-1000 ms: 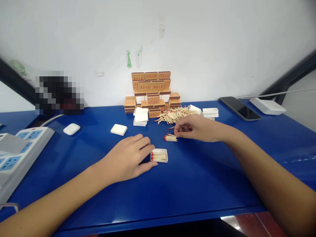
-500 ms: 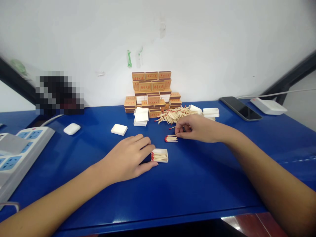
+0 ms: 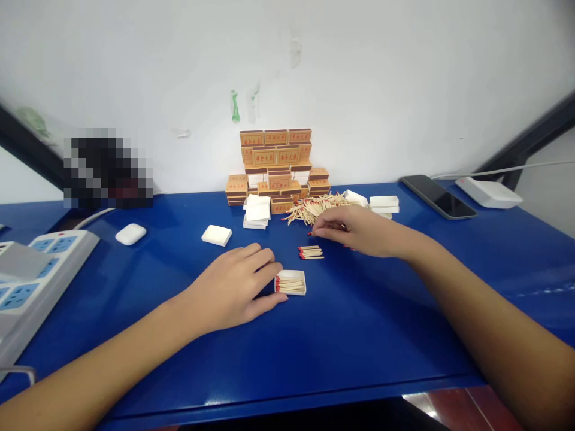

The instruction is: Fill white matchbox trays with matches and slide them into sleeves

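Observation:
A small white matchbox tray (image 3: pixel 302 291) lies on the blue table with red-headed matches inside. My left hand (image 3: pixel 238 284) rests at its left end, thumb and index finger gripping the two sides. Just beyond the tray is a small row of matches (image 3: pixel 311 253), heads to the left. My right hand (image 3: pixel 354 227) is above and right of that row, its thumb and fingertips pinched at a single match (image 3: pixel 309 233) whose red head pokes out. A large loose heap of matches (image 3: pixel 314 208) lies behind the right hand, which partly covers it. More red heads show beneath this hand.
Orange matchboxes (image 3: pixel 276 157) are stacked against the wall. White trays (image 3: pixel 257 211) pile up before them, others (image 3: pixel 384 203) stand right of the heap, and one (image 3: pixel 217 235) lies left. A phone (image 3: pixel 438 196), a white earbud case (image 3: pixel 130 234) and a power strip (image 3: pixel 58 263) are farther out.
My right hand has shifted slightly left and away from me, from beside the row of matches to the single match. The left hand and the tray have stayed in place.

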### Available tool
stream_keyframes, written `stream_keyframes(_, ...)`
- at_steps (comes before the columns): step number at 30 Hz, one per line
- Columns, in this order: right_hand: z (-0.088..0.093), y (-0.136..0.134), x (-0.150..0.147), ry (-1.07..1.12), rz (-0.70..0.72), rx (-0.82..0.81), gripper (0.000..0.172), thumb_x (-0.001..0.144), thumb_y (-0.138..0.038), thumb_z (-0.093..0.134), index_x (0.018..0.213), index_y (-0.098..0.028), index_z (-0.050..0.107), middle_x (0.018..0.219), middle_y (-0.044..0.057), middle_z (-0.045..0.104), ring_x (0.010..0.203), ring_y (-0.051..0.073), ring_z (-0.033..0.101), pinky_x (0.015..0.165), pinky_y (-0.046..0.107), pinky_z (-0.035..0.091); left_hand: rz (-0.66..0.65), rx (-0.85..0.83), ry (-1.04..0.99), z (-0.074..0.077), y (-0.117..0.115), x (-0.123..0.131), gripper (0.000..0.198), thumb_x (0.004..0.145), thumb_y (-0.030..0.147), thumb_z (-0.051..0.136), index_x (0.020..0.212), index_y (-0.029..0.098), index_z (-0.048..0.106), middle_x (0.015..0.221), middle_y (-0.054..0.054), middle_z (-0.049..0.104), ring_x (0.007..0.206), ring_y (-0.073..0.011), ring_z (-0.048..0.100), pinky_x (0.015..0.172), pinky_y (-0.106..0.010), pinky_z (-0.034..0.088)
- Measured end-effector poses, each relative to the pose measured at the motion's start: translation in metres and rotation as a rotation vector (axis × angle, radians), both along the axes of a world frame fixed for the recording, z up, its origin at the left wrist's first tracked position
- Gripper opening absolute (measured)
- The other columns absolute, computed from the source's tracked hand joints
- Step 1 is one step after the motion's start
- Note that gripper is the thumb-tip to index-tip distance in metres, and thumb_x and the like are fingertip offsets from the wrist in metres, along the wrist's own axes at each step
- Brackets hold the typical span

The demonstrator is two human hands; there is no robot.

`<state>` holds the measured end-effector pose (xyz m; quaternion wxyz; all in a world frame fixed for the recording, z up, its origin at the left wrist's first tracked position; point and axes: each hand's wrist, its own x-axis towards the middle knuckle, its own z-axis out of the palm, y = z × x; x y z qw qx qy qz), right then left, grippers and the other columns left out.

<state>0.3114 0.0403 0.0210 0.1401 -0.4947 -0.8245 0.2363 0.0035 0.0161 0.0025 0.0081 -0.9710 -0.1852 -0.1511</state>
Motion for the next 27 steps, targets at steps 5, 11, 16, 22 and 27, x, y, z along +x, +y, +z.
stream_keyframes(5, -0.007, 0.007, 0.004, -0.081, -0.095, 0.095, 0.012, 0.094, -0.03, 0.065, 0.094, -0.021, 0.071, 0.07, -0.001, 0.062, 0.062, 0.015, 0.052, 0.061, 0.03, 0.036, 0.001, 0.005, 0.0, 0.0, 0.0, 0.0, 0.036, 0.106, 0.043, 0.058, 0.119, 0.012, 0.07, 0.102, -0.01, 0.069, 0.091, -0.0249, 0.065, 0.079, -0.04, 0.057)
stream_keyframes(11, -0.012, 0.008, 0.001, -0.168, -0.122, 0.122, 0.013, 0.096, -0.023, 0.06, 0.086, -0.02, 0.066, 0.071, 0.0, 0.061, 0.064, 0.015, 0.05, 0.065, 0.031, 0.035, -0.001, 0.014, -0.009, -0.001, -0.001, 0.0, 0.036, 0.105, 0.043, 0.059, 0.118, 0.011, 0.07, 0.103, -0.01, 0.069, 0.091, -0.0251, 0.065, 0.078, -0.04, 0.057)
stream_keyframes(16, -0.009, 0.0, -0.005, -0.154, -0.064, 0.126, 0.017, 0.101, -0.028, 0.053, 0.089, -0.019, 0.061, 0.08, 0.003, 0.063, 0.07, 0.017, 0.051, 0.066, 0.031, 0.035, 0.002, 0.011, -0.003, 0.0, -0.001, 0.0, 0.037, 0.106, 0.044, 0.058, 0.12, 0.011, 0.07, 0.102, -0.01, 0.069, 0.093, -0.0255, 0.065, 0.08, -0.04, 0.057)
stream_keyframes(22, -0.002, -0.009, -0.015, -0.094, -0.023, 0.002, 0.017, 0.1, -0.032, 0.054, 0.092, -0.02, 0.063, 0.084, 0.003, 0.065, 0.07, 0.017, 0.052, 0.065, 0.031, 0.036, 0.001, 0.005, -0.002, 0.0, 0.0, 0.001, 0.037, 0.106, 0.043, 0.058, 0.12, 0.011, 0.07, 0.102, -0.01, 0.068, 0.093, -0.0259, 0.065, 0.08, -0.041, 0.057)
stream_keyframes(27, 0.002, -0.009, -0.012, -0.049, 0.027, 0.033, 0.026, 0.102, -0.04, 0.053, 0.094, -0.02, 0.068, 0.088, 0.005, 0.067, 0.075, 0.018, 0.055, 0.069, 0.032, 0.039, 0.001, 0.007, 0.002, -0.001, 0.0, 0.0, 0.037, 0.105, 0.043, 0.059, 0.12, 0.012, 0.07, 0.102, -0.01, 0.068, 0.092, -0.0257, 0.064, 0.08, -0.04, 0.057)
